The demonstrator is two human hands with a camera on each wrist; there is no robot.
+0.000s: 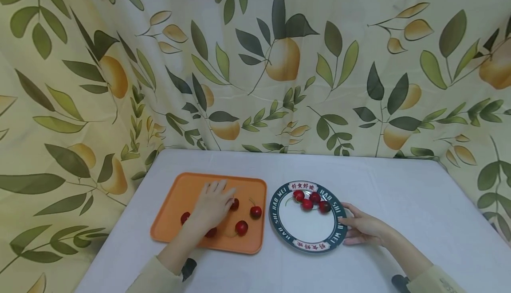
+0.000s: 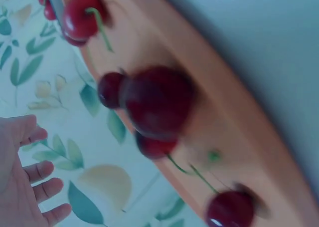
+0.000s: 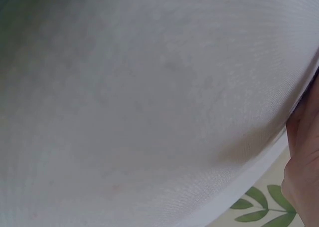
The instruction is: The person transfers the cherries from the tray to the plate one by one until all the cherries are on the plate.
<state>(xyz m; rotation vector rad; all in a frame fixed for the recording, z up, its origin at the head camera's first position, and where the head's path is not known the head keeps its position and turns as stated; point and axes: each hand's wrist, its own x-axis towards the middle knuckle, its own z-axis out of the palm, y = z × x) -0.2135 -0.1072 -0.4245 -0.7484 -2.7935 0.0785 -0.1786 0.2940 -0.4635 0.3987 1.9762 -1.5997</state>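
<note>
On the desk (image 1: 399, 195), which is covered in a pale cloth, an orange tray (image 1: 179, 195) sits to the left and a round plate (image 1: 307, 228) with a dark lettered rim sits just to its right, the two close together but not touching. The left hand (image 1: 213, 204) hangs over the middle of the tray with its fingers straight and spread, a released grip that holds nothing; in the left wrist view the same hand (image 2: 22, 177) shows an open palm with relaxed fingers. Loose cherries lie on the tray around that hand: one (image 1: 234, 204) just at its fingertips, one (image 1: 256, 212) further right near the tray's edge, one (image 1: 241, 227) nearer the front, one (image 1: 185, 217) on the left side beside the wrist, and one (image 1: 210, 232) partly hidden under the heel of the hand. The left wrist view shows several of these cherries blurred and close up, some with green stems. The right hand (image 1: 365, 228) rests on the desk at the plate's right rim, its fingers lying against the edge; whether they actually grasp the rim cannot be told from here, and the right wrist view shows only white surface and a sliver of skin. A small cluster of cherries (image 1: 310, 200) lies on the far part of the plate, touching one another. A leaf-and-fruit printed curtain (image 1: 255, 62) hangs behind the desk.
</note>
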